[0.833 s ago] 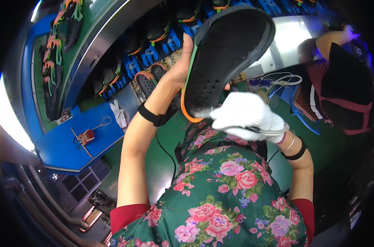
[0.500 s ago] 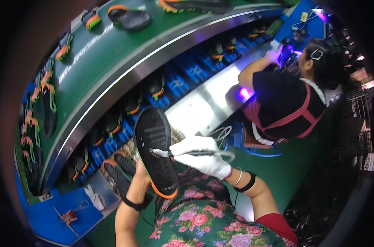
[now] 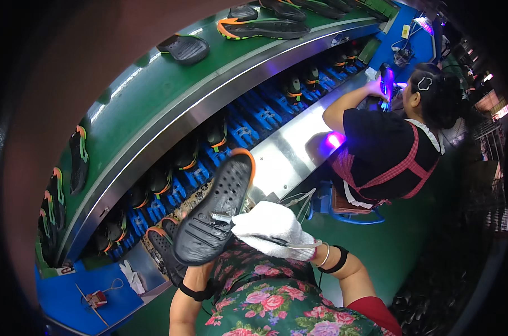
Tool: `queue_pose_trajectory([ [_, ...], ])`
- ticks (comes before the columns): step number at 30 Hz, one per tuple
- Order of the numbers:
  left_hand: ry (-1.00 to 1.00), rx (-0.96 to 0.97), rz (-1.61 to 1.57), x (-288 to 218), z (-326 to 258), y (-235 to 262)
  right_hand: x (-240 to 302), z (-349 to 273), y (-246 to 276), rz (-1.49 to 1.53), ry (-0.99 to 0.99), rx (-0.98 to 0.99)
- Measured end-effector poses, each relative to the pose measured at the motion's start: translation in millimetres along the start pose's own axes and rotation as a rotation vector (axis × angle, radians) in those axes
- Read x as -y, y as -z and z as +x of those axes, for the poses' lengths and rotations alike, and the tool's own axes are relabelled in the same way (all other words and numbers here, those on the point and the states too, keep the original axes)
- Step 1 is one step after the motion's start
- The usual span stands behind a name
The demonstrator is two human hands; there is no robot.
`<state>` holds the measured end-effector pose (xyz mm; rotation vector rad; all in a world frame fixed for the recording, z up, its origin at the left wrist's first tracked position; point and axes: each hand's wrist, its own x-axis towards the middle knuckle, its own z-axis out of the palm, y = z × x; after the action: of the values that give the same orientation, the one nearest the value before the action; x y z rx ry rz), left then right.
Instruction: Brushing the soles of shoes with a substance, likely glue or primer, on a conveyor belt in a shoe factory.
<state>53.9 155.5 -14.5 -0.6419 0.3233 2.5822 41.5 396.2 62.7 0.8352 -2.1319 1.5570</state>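
Note:
In front of me I hold up a black shoe sole (image 3: 212,215) with an orange rim at its upper end. Its surface has holes at that end and grooves lower down, with a wet-looking shine. My left hand (image 3: 199,272) supports it from below; the fingers are hidden behind the sole. My right hand (image 3: 270,228), in a white glove, is closed around a brush (image 3: 223,217) with a thin clear tube trailing back past the wrist. The brush tip touches the sole near its middle.
A green conveyor belt (image 3: 153,84) carries several soles along the far left. Beneath it, blue racks (image 3: 242,131) hold more shoe parts. Loose soles (image 3: 163,246) lie left of my arm. A blue table (image 3: 63,291) bears a white glove (image 3: 132,277). A co-worker (image 3: 382,140) sits at right.
The sole has been turned end for end, so its orange end now points up and away. The brush has stayed against its surface. Soles on the belt have shifted.

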Motion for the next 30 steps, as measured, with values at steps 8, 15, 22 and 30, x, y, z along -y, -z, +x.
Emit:
queue_pose_trajectory([
  [8, -0.039, 0.128, 0.08, 24, 11, 15, 8, 13, 12, -0.113, 0.006, -0.066],
  [15, -0.006, 0.217, -0.053, 49, 14, -14, 1, 35, 7, -0.178, 0.066, -0.079],
  [22, 0.103, 0.452, -0.138, 56, 10, 13, 11, 48, -2, -0.298, 0.16, 0.02],
  [30, 0.064, 0.389, -0.094, 50, 17, 12, 6, 30, -7, -0.141, -0.067, -0.042],
])
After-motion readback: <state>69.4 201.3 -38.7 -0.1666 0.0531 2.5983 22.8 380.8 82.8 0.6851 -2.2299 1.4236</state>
